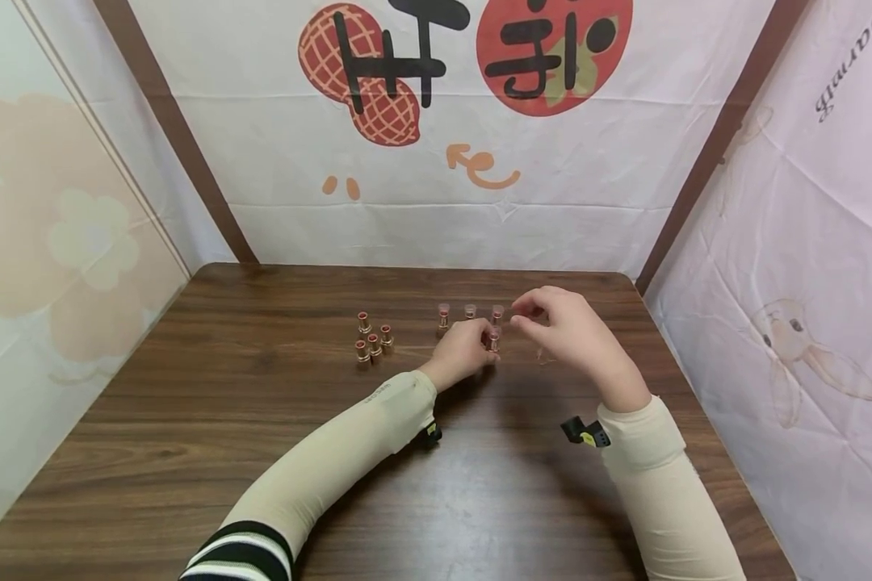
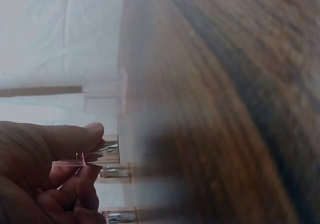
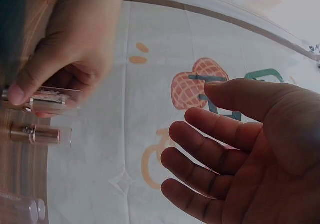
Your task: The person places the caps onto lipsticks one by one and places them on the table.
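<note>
In the head view my left hand [image 1: 463, 351] grips an upright lipstick [image 1: 493, 342] with a clear cap, low at the table. The right wrist view shows the thumb and fingers around that lipstick [image 3: 47, 102]. My right hand [image 1: 570, 323] is raised to the right of it, holding nothing. Its fingers are spread and slightly bent, as the right wrist view shows. Behind the left hand stand three clear-capped lipsticks: a left one [image 1: 444, 319], a middle one [image 1: 470, 311] and a right one [image 1: 497, 313]. The left hand partly covers the middle one.
Several lipsticks [image 1: 375, 345] without clear caps stand upright in a cluster left of the left hand. A clear piece, seemingly a cap [image 1: 545, 356], is on the table under the right hand. Printed cloth [image 1: 407, 234] hangs behind the wooden table [image 1: 262, 403].
</note>
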Demonstrator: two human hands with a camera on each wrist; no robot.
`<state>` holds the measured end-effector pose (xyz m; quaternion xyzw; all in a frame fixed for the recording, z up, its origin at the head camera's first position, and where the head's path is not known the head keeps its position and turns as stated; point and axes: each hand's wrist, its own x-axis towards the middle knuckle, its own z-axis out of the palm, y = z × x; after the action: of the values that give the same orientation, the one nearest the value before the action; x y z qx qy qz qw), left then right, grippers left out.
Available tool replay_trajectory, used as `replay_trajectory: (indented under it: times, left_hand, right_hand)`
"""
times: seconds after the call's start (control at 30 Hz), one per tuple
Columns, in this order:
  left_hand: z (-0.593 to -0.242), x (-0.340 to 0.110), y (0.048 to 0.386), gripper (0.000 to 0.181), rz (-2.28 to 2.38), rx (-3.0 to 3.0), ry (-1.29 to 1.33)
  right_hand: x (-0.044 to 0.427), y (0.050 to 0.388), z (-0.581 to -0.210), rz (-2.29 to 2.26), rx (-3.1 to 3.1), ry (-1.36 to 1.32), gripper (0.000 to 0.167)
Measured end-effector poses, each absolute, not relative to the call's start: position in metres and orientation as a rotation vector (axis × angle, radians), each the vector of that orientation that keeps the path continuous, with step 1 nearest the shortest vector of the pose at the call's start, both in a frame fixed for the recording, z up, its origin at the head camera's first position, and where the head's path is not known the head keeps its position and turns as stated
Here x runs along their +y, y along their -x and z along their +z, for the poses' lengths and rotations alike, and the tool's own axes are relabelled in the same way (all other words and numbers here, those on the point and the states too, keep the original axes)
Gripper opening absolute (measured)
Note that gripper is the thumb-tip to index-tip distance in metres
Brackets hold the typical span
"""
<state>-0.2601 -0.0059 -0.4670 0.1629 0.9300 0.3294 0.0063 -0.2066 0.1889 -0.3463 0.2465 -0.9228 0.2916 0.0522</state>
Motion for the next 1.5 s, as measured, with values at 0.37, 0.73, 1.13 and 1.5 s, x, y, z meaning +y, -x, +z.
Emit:
replay_trajectory:
  times: [0.37,0.73,1.13,1.5]
  left_hand:
    - [-0.474,0.005,0.264,0.027,0.978,2.984,-0.452]
    - [-0.475,0.010,0.269,0.028,0.902,3.016,-0.414]
    - [-0.469,0.007,0.264,0.026,0.823,2.981,-0.361]
    - [-0.452,-0.022,0.245,0.035,0.913,3.027,-0.359]
  right_hand:
    - [0.201,0.219,-0.348,0.904,-2.854,-0.669,0.020]
    - [0.214,0.236,-0.360,0.904,-2.885,-0.608,0.022]
    - [0.226,0.248,-0.370,0.903,-2.920,-0.556,0.026]
    - [0.234,0.252,-0.375,0.875,-2.962,-0.479,0.026]
